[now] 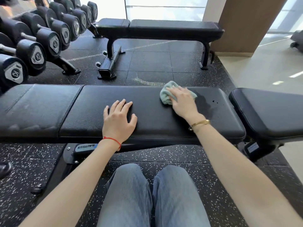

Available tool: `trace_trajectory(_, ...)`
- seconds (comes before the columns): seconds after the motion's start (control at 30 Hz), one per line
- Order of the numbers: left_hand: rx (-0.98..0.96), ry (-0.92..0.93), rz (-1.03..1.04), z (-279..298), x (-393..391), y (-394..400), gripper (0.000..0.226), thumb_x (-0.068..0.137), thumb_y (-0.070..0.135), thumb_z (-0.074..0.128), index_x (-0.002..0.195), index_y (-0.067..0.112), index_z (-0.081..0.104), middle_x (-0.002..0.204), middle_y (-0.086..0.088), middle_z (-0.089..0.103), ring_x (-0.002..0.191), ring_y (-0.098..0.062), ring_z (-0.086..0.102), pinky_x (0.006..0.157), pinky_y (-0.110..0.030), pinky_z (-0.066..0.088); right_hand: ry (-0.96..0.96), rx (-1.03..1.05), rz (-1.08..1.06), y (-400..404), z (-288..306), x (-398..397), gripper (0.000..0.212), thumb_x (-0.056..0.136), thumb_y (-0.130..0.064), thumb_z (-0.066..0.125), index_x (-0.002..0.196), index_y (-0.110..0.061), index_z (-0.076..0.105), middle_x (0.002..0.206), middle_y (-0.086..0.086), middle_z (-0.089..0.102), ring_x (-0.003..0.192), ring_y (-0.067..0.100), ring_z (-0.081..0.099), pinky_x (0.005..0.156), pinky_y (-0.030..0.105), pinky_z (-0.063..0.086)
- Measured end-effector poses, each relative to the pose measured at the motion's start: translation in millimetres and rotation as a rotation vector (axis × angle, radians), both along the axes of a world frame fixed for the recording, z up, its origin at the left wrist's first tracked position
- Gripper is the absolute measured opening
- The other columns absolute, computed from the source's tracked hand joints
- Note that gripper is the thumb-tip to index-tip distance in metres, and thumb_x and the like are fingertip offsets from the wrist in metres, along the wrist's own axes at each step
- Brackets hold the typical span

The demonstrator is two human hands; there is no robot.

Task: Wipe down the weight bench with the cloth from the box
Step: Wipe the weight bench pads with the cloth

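Head view looks down on both hands over a black padded weight bench (147, 115). Right hand (182, 102) lies on a pale green cloth (167, 94), its fingers spread fairly straight and pressing the bunched cloth flat against the far right part of the long pad. Just right of the cloth the pad shows a darker wet smear (205, 104) and a few droplets. Left hand (118, 119) rests palm down near the middle of the same pad, fingers apart and holding nothing. A red string (113, 140) circles the left wrist, a gold bracelet (199, 123) the right. Behind stands a second bench (164, 28), with a dumbbell rack (41, 38) at far left.
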State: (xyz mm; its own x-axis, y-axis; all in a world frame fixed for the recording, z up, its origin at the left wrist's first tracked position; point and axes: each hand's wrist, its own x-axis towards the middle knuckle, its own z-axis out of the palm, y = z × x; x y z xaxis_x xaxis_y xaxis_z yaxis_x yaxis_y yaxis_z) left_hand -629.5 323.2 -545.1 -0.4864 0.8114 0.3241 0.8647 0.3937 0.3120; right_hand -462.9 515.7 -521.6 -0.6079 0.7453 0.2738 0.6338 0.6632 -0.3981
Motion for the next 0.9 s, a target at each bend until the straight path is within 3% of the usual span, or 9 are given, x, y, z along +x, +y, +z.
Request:
trace_trajectory(0.27, 0.022, 0.073, 0.088, -1.6, -56.5, -46.2, 0.057, 0.086, 0.045, 0.041, 0.135, 0.020, 0.057, 0.142, -0.003, 0.055, 0.138, -0.023, 0.042, 0.117, -0.048, 0.023, -0.008, -0.017, 0.478, -97.4, -2.1, 37.1, 0.050, 0.093, -0.012, 0.050, 0.141, -0.028, 0.045, 0.150, -0.004, 0.039, 0.142, 0.011, 0.028, 0.119, 0.030, 0.015)
trace_trajectory(0.4, 0.030, 0.115, 0.070, -6.8, -69.4, -51.7, 0.057, 0.088, 0.048, 0.037, 0.133, 0.021, 0.059, 0.141, -0.002, 0.056, 0.135, -0.023, 0.045, 0.115, -0.047, 0.027, -0.010, -0.030, 0.301, -41.4, 0.8, 12.1, 0.056, 0.088, -0.003, 0.045, 0.139, -0.026, 0.048, 0.150, 0.000, 0.040, 0.141, 0.021, 0.032, 0.119, 0.035, 0.016)
trace_trajectory(0.53, 0.078, 0.112, 0.074, -9.5, -69.7, -52.0, 0.053, 0.087, 0.044, 0.040, 0.131, 0.022, 0.061, 0.139, -0.001, 0.058, 0.133, -0.022, 0.048, 0.115, -0.047, 0.029, -0.015, -0.022, 0.083, -7.4, 0.2, -73.9, 0.050, 0.090, -0.009, 0.049, 0.138, -0.022, 0.049, 0.148, 0.008, 0.042, 0.139, 0.028, 0.034, 0.115, 0.036, 0.015)
trace_trajectory(0.63, 0.089, 0.120, 0.069, -9.6, -70.8, -52.6, 0.052, 0.088, 0.043, 0.040, 0.130, 0.022, 0.061, 0.139, 0.000, 0.059, 0.132, -0.022, 0.049, 0.114, -0.046, 0.030, -0.003, -0.028, 0.234, -38.9, -2.7, -104.9, 0.046, 0.093, -0.013, 0.049, 0.137, -0.023, 0.050, 0.149, 0.006, 0.042, 0.141, 0.026, 0.031, 0.118, 0.039, 0.015)
trace_trajectory(0.8, 0.092, 0.124, 0.076, -9.2, -69.5, -53.5, 0.052, 0.089, 0.043, 0.040, 0.132, 0.023, 0.060, 0.139, 0.001, 0.058, 0.133, -0.020, 0.048, 0.115, -0.046, 0.030, -0.020, -0.028, 0.570, -81.9, -6.7, -37.1, 0.045, 0.094, -0.019, 0.047, 0.139, -0.026, 0.048, 0.149, -0.002, 0.041, 0.142, 0.016, 0.031, 0.119, 0.033, 0.018)
trace_trajectory(0.9, 0.092, 0.124, 0.080, -8.6, -69.5, -53.2, 0.051, 0.089, 0.043, 0.040, 0.132, 0.023, 0.060, 0.140, 0.002, 0.058, 0.133, -0.020, 0.048, 0.115, -0.046, 0.031, -0.022, -0.028, 0.474, -47.2, 0.9, -26.9, 0.046, 0.094, -0.013, 0.050, 0.139, -0.027, 0.048, 0.148, -0.002, 0.043, 0.140, 0.016, 0.034, 0.118, 0.034, 0.022)
